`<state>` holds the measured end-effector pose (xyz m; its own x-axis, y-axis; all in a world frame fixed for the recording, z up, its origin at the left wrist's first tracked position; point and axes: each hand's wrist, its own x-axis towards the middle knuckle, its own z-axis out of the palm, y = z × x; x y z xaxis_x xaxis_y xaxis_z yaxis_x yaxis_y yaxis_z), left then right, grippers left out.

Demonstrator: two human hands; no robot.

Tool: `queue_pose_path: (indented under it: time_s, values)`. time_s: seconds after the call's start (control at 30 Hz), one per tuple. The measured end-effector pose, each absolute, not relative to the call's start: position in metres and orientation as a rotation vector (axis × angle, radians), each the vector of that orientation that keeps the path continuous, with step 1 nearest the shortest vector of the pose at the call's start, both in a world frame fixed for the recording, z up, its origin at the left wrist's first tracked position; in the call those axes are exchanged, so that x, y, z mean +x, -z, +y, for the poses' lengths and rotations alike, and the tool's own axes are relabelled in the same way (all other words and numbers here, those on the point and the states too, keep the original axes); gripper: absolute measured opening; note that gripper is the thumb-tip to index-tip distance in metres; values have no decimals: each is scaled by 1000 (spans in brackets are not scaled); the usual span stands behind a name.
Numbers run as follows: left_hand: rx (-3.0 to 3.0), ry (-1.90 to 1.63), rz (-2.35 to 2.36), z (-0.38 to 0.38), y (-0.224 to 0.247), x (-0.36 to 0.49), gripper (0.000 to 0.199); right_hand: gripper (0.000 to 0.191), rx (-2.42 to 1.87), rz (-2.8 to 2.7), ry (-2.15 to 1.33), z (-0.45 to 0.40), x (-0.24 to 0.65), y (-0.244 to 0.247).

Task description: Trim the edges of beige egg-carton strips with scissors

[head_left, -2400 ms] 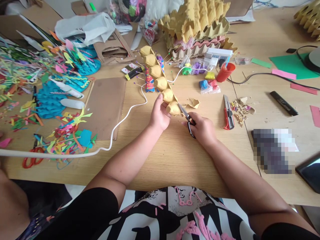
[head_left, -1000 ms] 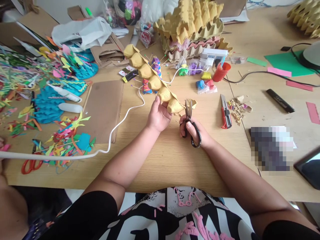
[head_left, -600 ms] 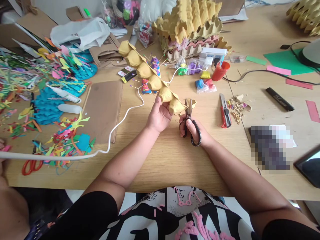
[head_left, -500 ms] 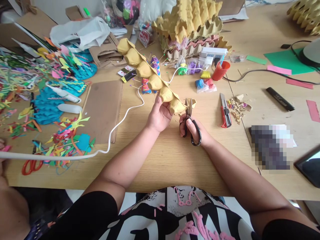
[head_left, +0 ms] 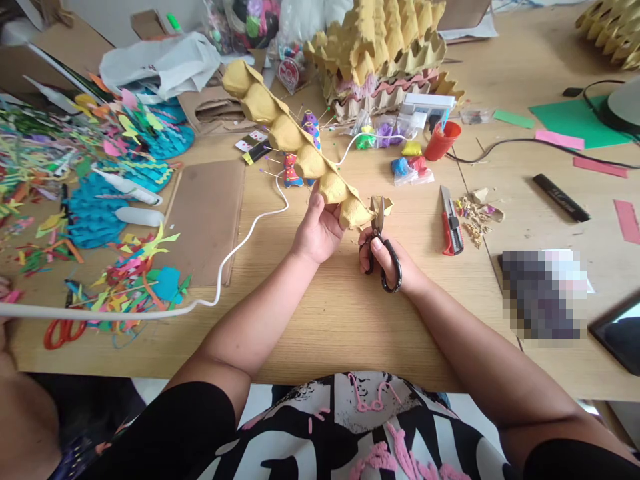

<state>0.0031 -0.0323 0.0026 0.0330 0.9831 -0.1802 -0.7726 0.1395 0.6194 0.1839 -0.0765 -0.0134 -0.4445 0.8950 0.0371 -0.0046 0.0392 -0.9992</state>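
Observation:
A yellow strip of egg carton (head_left: 286, 132) with several cups runs up and left from my left hand (head_left: 320, 230), which grips it near its lower end, thumb on the side. My right hand (head_left: 387, 257) is wrapped round the black handles of a pair of scissors (head_left: 379, 227). The scissor blades point away from me, slightly parted, at the strip's lower right tip. A small yellow carton scrap (head_left: 386, 205) shows just behind the blades; whether it is still joined to the strip I cannot tell.
A red utility knife (head_left: 451, 223) lies to the right beside carton shavings (head_left: 479, 217). Stacked egg trays (head_left: 380, 60) stand at the back. Colourful paper scraps (head_left: 135, 280) and a white cable (head_left: 219, 280) lie on the left, near another person's arm (head_left: 25, 413).
The far upper end of the carton strip has swung slightly left and up. Both hands and the scissors stay nearly in the same place.

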Motion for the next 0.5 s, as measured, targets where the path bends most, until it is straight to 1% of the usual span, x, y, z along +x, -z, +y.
queue_pose_path:
  time_s: [0.23, 0.4, 0.5]
  values:
    - [426, -1416, 622, -32, 1, 3, 50, 63, -938, -1542, -1472, -76, 182, 15]
    - [442, -1416, 619, -31, 3, 3, 46, 64, -949, -1514, -1428, -75, 179, 22]
    - [437, -1411, 615, -30, 4, 2, 48, 64, -986, -1490, -1416, -75, 178, 22]
